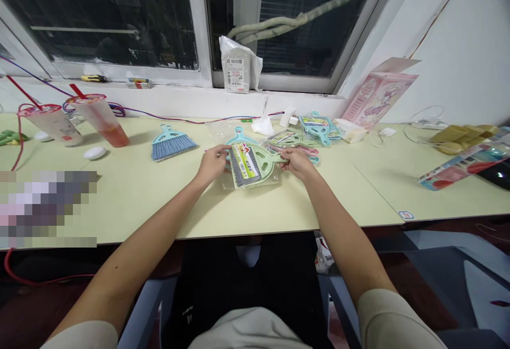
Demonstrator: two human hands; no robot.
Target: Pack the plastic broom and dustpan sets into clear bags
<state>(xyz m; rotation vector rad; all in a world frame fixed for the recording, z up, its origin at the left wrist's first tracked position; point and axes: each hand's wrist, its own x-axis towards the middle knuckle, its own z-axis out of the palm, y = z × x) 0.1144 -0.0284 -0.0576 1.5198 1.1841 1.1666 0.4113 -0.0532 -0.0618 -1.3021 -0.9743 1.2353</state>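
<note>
A green hand brush and dustpan set (263,162) with grey bristles and a printed label is held just over the table. My right hand (297,163) is closed round its handle. At the bristle end, the fingers of my left hand (213,164) pinch its edge. Beneath it lie clear plastic wrapping (228,181) and a light blue brush or dustpan (239,134), partly hidden. More packaged brush sets (316,126) in blue, green and pink are piled to the right. A separate blue hand brush (173,145) rests on the table to the left.
Two drink cups with red straws, one a tilted cup (99,120), stand at the left near a white computer mouse (94,153). A pink box (378,96) stands by the right wall, and a white package (239,67) leans at the window. Cables run along the back.
</note>
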